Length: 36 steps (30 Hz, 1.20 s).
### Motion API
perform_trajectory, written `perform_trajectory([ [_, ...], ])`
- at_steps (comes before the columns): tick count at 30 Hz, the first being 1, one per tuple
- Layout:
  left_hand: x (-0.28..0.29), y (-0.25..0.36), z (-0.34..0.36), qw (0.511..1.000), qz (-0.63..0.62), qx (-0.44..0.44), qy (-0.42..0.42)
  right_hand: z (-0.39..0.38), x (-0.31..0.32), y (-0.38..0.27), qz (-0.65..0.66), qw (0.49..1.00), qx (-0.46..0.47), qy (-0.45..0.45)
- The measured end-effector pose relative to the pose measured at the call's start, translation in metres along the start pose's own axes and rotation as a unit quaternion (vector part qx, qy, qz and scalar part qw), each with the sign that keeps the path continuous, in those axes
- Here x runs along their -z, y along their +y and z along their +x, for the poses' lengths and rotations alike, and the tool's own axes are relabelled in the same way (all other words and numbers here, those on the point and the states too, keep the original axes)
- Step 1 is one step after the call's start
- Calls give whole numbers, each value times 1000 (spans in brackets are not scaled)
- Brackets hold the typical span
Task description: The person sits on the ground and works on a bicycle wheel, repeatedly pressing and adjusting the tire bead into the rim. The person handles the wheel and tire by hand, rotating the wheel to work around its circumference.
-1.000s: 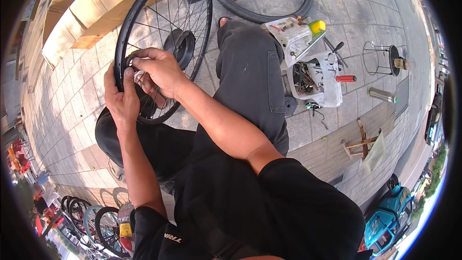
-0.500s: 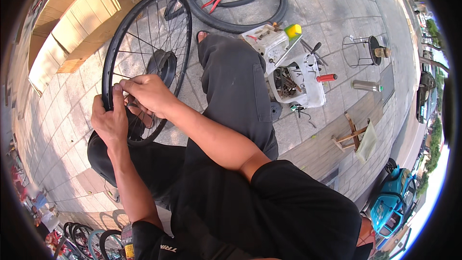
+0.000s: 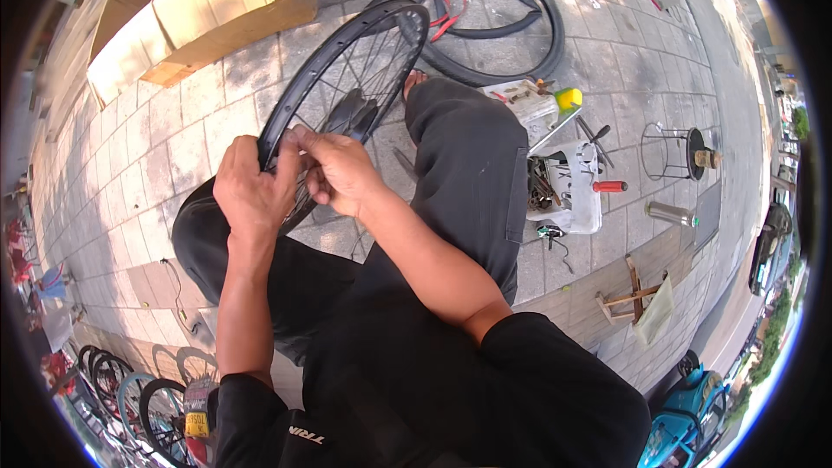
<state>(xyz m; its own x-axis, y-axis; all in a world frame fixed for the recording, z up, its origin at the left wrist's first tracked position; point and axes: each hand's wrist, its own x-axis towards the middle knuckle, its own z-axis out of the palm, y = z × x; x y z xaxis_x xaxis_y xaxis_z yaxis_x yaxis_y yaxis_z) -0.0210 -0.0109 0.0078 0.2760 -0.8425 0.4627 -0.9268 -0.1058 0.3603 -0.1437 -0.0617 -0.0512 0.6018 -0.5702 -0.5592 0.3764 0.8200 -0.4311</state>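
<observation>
A black bicycle wheel (image 3: 299, 91) without a tyre stands tilted between my legs, its thin spokes running to a dark hub (image 3: 351, 113). My left hand (image 3: 247, 186) is wrapped around the near part of the rim, thumb along its inner side. Close beside that thumb, my right hand (image 3: 342, 173) is closed, thumb and forefinger pinched at the inside of the rim. Whatever lies between those fingertips is too small to make out. My hands hide the wheel's nearest part.
A bicycle tyre (image 3: 559, 35), an inner tube (image 3: 494, 33) and a red strap (image 3: 451, 22) lie ahead. White cut-open tool containers (image 3: 585, 208) sit right, with a red-handled tool (image 3: 611, 186). A cardboard box (image 3: 230, 48) stands far left; a folding stool (image 3: 650, 308) is at right.
The view has shifted, so the surroundings appear further right and lower. The wheel leans over more to the right. Both hands stay together at the rim.
</observation>
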Motion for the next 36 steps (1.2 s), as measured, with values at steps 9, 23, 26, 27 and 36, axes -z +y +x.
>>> perform_trajectory([
  [9, 1, -8, -6, 997, -61, -47, 18, -6, 21, 0, 155, 963, -118, -186],
  [23, 9, -16, -26, 996, -80, -39, -30, 9, -3, -11, -34, 988, -148, 13],
  [26, 2, -16, -29, 987, -148, -45, 55, 16, 10, -3, -55, 988, -140, 15],
  [27, 6, -15, -25, 983, -158, -76, 49, 10, 10, -6, -34, 991, -130, 27],
  [36, 9, -12, -25, 980, -134, -125, 77, 4, 9, -3, -8, 997, -70, 27],
])
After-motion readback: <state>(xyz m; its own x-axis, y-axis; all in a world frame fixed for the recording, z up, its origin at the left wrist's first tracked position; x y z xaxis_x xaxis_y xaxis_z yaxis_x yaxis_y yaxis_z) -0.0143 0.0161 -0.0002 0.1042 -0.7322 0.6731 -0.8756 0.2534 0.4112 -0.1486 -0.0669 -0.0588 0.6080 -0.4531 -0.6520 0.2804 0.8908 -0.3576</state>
